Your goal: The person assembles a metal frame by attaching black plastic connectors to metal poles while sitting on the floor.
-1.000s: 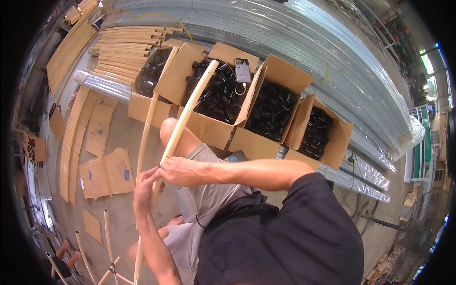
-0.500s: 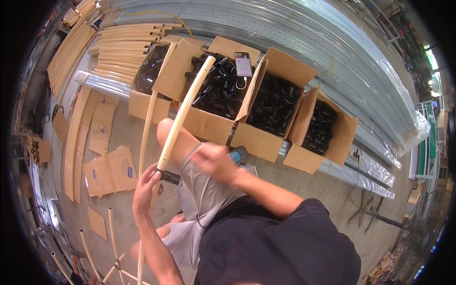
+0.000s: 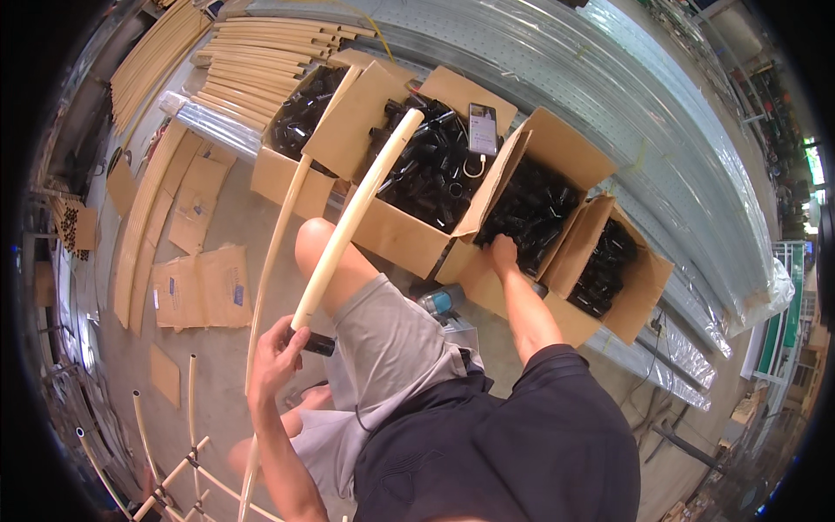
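Note:
My left hand point(image 3: 277, 355) is closed round the lower end of a cream pipe point(image 3: 358, 211), which slants up and away in front of the boxes. A black pipe fitting point(image 3: 321, 344) sits at that end, jutting to the right beside my thumb. Behind the same hand passes a thinner-looking cream pipe point(image 3: 271, 270). My right hand point(image 3: 502, 253) reaches over the near wall of an open cardboard box point(image 3: 487, 290) full of black fittings point(image 3: 532, 209). Its fingertips are among the fittings and cannot be made out.
Another box point(image 3: 404, 239) of black parts stands in front of me, with a phone point(image 3: 483, 130) on it. More boxes flank these. Cream pipes point(image 3: 261, 52) lie stacked at far left, near wrapped metal lengths point(image 3: 609, 104). A joined pipe frame point(image 3: 178, 470) stands at lower left.
My right hand has gone from above my knee, near the pipe, out to the right and into the box of fittings. My left hand keeps its hold on the pipe.

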`<state>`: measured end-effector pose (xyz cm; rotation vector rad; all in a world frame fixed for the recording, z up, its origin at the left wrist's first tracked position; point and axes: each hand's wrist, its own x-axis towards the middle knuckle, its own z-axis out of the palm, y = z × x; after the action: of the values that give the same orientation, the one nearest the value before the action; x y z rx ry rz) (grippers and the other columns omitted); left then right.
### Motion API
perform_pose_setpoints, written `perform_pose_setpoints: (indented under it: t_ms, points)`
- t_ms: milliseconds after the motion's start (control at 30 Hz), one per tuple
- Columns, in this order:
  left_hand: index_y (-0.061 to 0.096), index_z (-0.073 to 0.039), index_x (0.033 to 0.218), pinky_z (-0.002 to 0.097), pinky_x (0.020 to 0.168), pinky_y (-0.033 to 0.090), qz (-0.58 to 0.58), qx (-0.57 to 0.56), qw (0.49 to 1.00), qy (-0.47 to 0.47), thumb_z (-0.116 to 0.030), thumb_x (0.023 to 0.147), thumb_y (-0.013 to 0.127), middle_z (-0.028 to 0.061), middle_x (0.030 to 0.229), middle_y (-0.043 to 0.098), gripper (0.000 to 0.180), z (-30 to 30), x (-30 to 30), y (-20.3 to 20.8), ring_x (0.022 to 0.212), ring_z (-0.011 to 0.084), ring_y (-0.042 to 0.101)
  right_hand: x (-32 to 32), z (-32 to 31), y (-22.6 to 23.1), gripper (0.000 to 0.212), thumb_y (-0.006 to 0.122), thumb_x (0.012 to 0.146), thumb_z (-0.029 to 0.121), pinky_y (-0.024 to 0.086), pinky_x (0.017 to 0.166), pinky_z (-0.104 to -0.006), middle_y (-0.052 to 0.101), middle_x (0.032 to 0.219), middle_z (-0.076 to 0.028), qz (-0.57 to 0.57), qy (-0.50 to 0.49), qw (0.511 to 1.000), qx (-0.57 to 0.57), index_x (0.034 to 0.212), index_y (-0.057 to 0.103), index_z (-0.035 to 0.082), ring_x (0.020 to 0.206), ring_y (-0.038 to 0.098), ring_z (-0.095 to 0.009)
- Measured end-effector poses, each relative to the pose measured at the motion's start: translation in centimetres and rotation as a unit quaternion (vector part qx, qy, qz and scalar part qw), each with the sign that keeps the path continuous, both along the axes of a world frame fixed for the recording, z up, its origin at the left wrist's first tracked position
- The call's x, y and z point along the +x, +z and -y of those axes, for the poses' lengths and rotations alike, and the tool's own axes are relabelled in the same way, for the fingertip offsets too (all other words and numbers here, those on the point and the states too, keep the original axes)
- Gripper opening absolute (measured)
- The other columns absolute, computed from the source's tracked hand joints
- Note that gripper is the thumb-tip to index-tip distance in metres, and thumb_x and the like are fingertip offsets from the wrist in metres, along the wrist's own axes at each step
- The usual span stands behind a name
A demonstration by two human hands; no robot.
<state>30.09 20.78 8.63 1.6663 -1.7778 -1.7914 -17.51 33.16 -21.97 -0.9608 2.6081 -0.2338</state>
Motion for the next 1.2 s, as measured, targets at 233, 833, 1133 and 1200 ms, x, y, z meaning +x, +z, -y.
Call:
perform_pose_setpoints:
  t_ms: [233, 833, 1133, 1200]
  points:
    - [0.065, 0.001, 0.119, 0.0232, 0.047, 0.038, -0.042, 0.055, 0.998, 0.010, -0.024, 0.098, 0.067, -0.0023, 0.071, 0.058, 0.032, -1.2, 1.2, 3.3, 0.053, 0.0045, 0.049, -1.7, 0.2, 2.8, 0.050, 0.089, 0.066, 0.033, 0.060, 0.074, -0.0448, 0.073, 0.090, -0.027, 0.024, -0.035, 0.999, -0.003, 0.088, 0.071, -0.008, 0.086, 0.072, -0.043]
    - [0.062, 0.001, 0.124, 0.0300, 0.065, 0.051, 0.004, 0.022, 0.994, -0.109, -0.027, 0.094, 0.072, 0.0065, 0.083, 0.069, 0.043, -3.3, 2.4, 0.3, 0.071, 0.0119, 0.063, 7.8, -3.7, 26.2, 0.032, 0.075, 0.088, 0.010, 0.062, 0.079, -0.0360, 0.073, 0.099, -0.014, 0.633, -0.080, 0.655, -0.404, 0.114, 0.066, -0.007, 0.085, 0.073, -0.022]
    - [0.062, -0.001, 0.124, 0.0336, 0.080, 0.054, 0.063, 0.021, 0.989, -0.131, -0.029, 0.093, 0.071, 0.0129, 0.092, 0.074, 0.044, -2.2, -1.1, 2.6, 0.084, 0.0199, 0.073, 13.6, -0.6, 27.9, 0.034, 0.075, 0.089, 0.010, 0.061, 0.082, -0.0369, 0.073, 0.105, -0.015, 0.669, -0.015, 0.640, -0.378, 0.118, 0.065, -0.006, 0.088, 0.073, -0.024]
    - [0.063, 0.000, 0.122, 0.0344, 0.081, 0.054, 0.082, 0.026, 0.984, -0.154, -0.029, 0.093, 0.071, 0.0139, 0.097, 0.073, 0.042, -1.9, -1.9, 3.2, 0.087, 0.0203, 0.072, 14.5, -0.3, 28.0, 0.035, 0.074, 0.090, 0.010, 0.061, 0.082, -0.0373, 0.073, 0.105, -0.016, 0.674, -0.005, 0.640, -0.369, 0.119, 0.065, -0.006, 0.089, 0.073, -0.024]
